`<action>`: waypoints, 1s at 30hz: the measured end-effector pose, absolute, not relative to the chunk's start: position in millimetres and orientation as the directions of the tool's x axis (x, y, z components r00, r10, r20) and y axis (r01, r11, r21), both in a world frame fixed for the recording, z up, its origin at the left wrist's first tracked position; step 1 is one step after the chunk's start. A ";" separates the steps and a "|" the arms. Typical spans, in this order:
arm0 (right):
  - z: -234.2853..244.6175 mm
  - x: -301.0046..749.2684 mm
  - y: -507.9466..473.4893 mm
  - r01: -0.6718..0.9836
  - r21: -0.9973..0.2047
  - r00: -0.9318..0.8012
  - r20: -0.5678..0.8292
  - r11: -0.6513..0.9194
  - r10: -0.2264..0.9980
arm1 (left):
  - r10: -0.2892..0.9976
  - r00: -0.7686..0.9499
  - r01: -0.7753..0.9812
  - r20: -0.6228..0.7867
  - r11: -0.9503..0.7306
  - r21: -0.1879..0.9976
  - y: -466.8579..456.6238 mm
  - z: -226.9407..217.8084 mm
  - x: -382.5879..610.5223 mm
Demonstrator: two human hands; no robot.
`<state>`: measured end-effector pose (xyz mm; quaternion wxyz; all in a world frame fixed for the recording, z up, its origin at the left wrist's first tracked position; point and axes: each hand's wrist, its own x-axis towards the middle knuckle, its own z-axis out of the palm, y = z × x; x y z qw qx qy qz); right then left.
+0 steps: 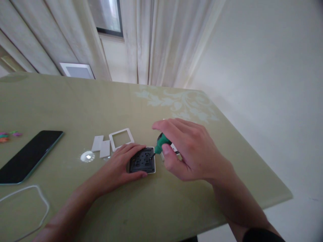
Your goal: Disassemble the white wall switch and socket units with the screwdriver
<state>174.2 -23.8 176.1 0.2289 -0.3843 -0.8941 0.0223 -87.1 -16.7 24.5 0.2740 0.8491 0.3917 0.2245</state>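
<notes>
My left hand (123, 163) grips a square wall switch module (142, 162) with a dark inside and a white rim, thumb and fingers on opposite edges, holding it on the table. In my right hand (190, 148) is a green and black screwdriver (159, 144), tilted, its handle between thumb and fingers. The tip reaches the right part of the dark inside; whether it sits in a screw is too small to tell. Behind my right hand another white piece (174, 148) shows in part. Left of the module lie a white square frame (130, 134) and two white rectangular plates (97, 144) (105, 149).
A black phone or tablet (30, 156) lies on the table (101, 104) at the left, near a white cable (37, 191). Small coloured pieces (7, 136) are at the far left. A white wall (277, 84) runs along the right edge, with curtains (171, 40) behind.
</notes>
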 end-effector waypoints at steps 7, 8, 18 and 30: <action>172.1 172.8 -21.2 0.663 -0.194 -0.601 0.438 0.723 0.668 | 0.789 0.593 0.572 0.160 -0.553 0.607 -17.4 21.3 -89.3; 171.5 172.4 -20.7 0.670 -0.172 -0.594 0.458 0.722 0.661 | 0.788 0.595 0.572 0.158 -0.553 0.606 -17.6 21.1 -89.4; 172.0 171.7 -22.9 0.518 -0.308 -0.632 0.491 0.798 0.600 | 0.782 0.592 0.544 0.197 -0.567 0.619 -19.2 21.6 -89.0; 173.5 166.2 -20.7 0.307 -0.520 -0.689 0.456 0.797 0.563 | 0.830 0.483 0.400 0.279 -0.493 0.773 -29.0 49.9 -61.6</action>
